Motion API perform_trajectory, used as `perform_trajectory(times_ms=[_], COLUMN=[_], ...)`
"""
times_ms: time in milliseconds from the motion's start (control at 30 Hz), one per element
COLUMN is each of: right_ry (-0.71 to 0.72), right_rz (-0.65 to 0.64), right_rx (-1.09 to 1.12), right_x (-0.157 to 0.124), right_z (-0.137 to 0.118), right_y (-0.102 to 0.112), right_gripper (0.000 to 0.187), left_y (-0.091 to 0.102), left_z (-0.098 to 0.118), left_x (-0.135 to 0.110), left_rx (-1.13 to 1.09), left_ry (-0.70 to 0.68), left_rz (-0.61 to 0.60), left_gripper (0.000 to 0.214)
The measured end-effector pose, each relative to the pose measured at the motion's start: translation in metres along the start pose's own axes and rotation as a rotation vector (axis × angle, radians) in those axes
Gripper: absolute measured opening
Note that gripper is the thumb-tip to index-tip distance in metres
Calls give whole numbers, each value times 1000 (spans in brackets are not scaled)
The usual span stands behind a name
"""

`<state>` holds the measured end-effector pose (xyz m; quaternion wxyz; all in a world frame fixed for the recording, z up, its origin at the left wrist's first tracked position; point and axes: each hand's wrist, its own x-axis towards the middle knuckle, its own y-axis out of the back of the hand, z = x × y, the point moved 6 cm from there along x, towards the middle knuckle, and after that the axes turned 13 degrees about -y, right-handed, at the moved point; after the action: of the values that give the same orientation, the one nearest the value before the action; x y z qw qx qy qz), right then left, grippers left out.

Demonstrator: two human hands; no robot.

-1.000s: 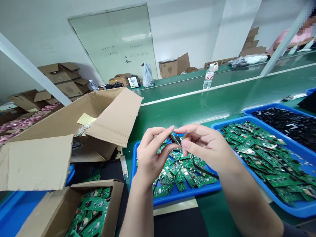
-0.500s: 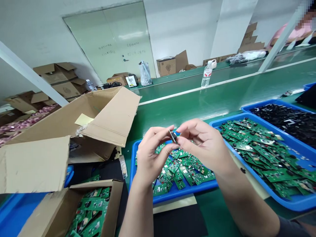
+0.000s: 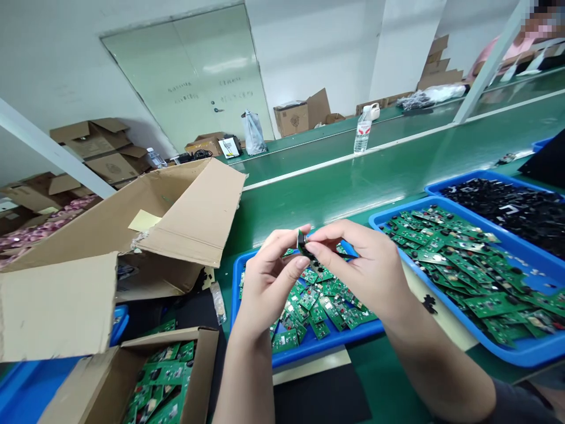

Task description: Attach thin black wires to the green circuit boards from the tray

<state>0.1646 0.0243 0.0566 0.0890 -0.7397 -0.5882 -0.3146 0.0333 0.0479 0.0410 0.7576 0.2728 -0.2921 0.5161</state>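
Observation:
My left hand (image 3: 269, 282) pinches a small green circuit board (image 3: 299, 237) between thumb and fingers, on edge above a blue tray (image 3: 304, 346). At the board's face sits a small black part (image 3: 302, 242). The thumb and forefinger of my right hand (image 3: 359, 265) close on that part, touching it. A thin dark piece (image 3: 348, 255) shows by the right hand's curled fingers; whether it is held cannot be told. Many green circuit boards (image 3: 329, 306) lie loosely in the tray below both hands.
At right, a second blue tray (image 3: 489, 347) is heaped with circuit boards; behind it another tray (image 3: 479, 174) holds black parts. A cardboard box of boards (image 3: 205, 353) and a large open carton (image 3: 189, 229) stand left. A water bottle (image 3: 362, 132) stands farther back; a person sits far right.
The board has turned so its black part shows more, and my right fingertips have closed in on that part. The whole view has shifted slightly.

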Motion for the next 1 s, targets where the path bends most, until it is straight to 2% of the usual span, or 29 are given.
perform_trajectory(times_ms=[233,400,600,833,1000], right_ry=[101,186,167,160,171], right_rz=[53,-47,-142,-182,-153], right_rx=[-45,-15,13,29,37], right_x=[0,0,0,-2,-2], right_z=[-1,-6,-2,-1,-3], right_y=[-1,-4,-1,-1,0], right_gripper=[6,15,8,9,10], left_y=[-1,-1,0,3,3], left_z=[-6,-4,-1,-2,-1], left_x=[-3,-2,-3,-5,-3], left_rx=[-13,-74,-110,-114,-121], left_ry=[96,117,102,115,103], left_rz=[-74,-111,-164,-174,-165], left_gripper=[29,30,28,27,25])
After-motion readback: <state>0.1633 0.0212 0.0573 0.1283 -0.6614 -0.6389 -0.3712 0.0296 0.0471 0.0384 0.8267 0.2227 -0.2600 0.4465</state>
